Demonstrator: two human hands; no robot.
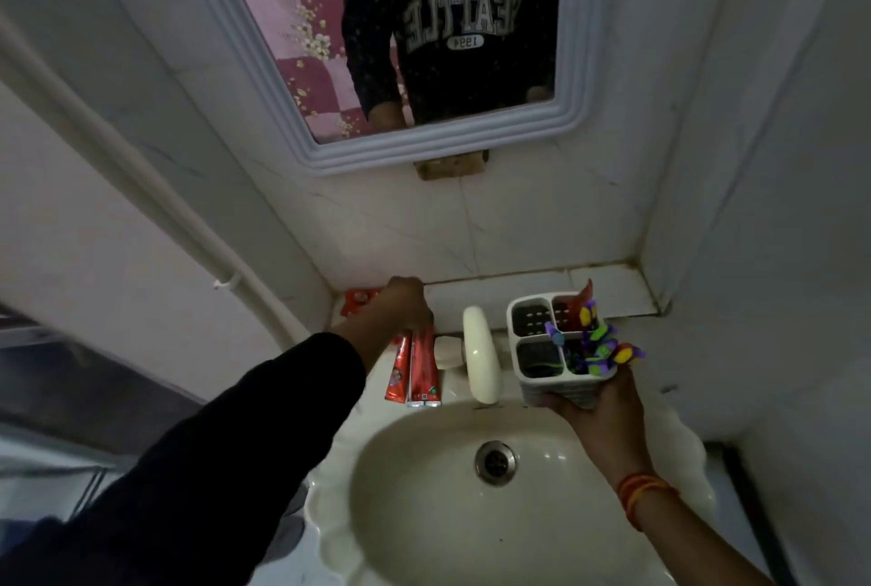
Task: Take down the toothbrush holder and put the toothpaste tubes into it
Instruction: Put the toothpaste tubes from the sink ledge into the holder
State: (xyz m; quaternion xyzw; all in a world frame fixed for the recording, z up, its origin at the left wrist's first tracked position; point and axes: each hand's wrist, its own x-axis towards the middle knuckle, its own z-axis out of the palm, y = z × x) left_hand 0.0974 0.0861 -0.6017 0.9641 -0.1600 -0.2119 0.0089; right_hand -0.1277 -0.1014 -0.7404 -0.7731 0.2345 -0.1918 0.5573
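My right hand cupped the toothbrush holder from below, off the wall, over the sink's back right rim. It was white plastic with four compartments; one red tube and bright toothbrushes already stood in it. It looked light and stiff but top-heavy, so a base grip suited it. My left hand was closed on the cap ends of two red toothpaste tubes at the sink's back left edge, beside the soap. The tubes looked soft, glossy and likely slippery; I'd pinch near the stiff cap shoulder.
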